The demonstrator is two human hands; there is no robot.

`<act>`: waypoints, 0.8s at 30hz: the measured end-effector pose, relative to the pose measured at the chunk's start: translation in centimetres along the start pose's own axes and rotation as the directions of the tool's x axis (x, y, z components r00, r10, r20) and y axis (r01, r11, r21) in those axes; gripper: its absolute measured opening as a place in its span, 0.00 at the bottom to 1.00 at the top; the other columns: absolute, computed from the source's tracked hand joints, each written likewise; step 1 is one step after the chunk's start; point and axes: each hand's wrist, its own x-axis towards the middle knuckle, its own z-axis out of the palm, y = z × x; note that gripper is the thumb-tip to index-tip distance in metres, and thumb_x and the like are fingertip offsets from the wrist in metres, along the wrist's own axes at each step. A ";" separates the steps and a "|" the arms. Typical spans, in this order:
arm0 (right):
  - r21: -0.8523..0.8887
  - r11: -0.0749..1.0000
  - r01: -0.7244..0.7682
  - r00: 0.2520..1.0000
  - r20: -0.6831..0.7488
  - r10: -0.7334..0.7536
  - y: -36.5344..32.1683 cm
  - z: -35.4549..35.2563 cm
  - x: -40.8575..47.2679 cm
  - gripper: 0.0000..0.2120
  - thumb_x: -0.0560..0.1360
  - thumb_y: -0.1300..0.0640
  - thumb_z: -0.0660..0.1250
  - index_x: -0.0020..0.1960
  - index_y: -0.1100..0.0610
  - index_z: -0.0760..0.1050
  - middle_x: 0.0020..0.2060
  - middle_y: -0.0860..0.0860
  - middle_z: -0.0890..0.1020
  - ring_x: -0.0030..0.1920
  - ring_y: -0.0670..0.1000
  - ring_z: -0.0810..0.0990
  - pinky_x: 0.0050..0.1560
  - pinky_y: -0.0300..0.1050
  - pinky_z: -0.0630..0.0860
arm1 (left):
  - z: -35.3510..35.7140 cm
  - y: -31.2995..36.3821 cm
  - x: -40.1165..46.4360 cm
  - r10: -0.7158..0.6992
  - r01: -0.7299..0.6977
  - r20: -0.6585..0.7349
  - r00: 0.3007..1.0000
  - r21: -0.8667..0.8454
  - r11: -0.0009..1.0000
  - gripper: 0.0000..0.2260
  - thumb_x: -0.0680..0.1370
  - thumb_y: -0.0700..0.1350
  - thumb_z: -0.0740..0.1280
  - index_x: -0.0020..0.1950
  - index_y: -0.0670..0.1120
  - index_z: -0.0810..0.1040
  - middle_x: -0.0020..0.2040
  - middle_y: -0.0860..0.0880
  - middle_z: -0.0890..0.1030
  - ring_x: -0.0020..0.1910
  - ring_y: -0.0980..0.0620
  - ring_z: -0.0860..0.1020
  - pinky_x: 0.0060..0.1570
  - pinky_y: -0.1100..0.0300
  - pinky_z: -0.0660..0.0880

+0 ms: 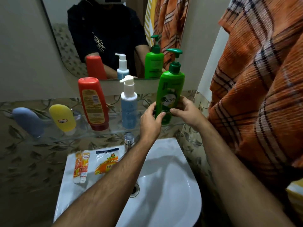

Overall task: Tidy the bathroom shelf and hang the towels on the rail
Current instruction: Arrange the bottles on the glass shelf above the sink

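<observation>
A green pump bottle (169,94) stands at the right end of the glass shelf (54,135). My left hand (150,118) grips its lower left side and my right hand (186,112) grips its lower right side, thumbs on the front. Left of it on the shelf stand a white and blue pump bottle (128,104), a red bottle (93,104) upside down on its cap, a yellow bottle (62,117) and a grey-blue bottle (28,122). An orange checked towel (262,95) hangs at the right, close to my right arm.
A white basin (164,185) lies under my arms, with a chrome tap (128,140) at its back. On the basin's left ledge lie two toothpaste tubes (81,166) and an orange plastic packet (106,161). A mirror (106,38) above the shelf reflects the bottles.
</observation>
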 end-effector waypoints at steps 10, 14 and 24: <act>-0.036 0.999 0.015 1.000 -0.003 -0.015 -0.1 0.6 0.0 0.20 0.77 0.67 0.66 0.67 0.55 0.70 0.59 0.54 0.80 0.63 0.52 0.79 0.66 0.54 0.75 | 0.1 0.5 -0.1 0.003 -0.001 -0.030 1.000 0.045 0.999 0.19 0.77 0.43 0.69 0.68 0.49 0.74 0.54 0.57 0.79 0.55 0.57 0.77 0.58 0.55 0.77; -0.075 0.997 0.025 0.999 -0.019 -0.027 -0.4 0.8 -0.4 0.20 0.78 0.66 0.66 0.68 0.56 0.70 0.57 0.51 0.80 0.62 0.51 0.78 0.65 0.50 0.75 | 0.3 0.6 -0.1 -0.007 0.010 -0.045 0.999 0.060 0.998 0.20 0.77 0.43 0.69 0.69 0.50 0.73 0.59 0.52 0.81 0.58 0.55 0.78 0.59 0.52 0.77; -0.107 0.994 0.012 0.991 -0.130 -0.026 -0.6 1.6 -2.2 0.34 0.78 0.63 0.67 0.78 0.54 0.55 0.69 0.52 0.71 0.67 0.49 0.72 0.68 0.48 0.71 | 0.3 0.6 -3.6 0.040 -0.017 -0.140 0.989 0.166 0.986 0.25 0.77 0.44 0.69 0.73 0.47 0.68 0.69 0.48 0.73 0.67 0.51 0.72 0.66 0.56 0.69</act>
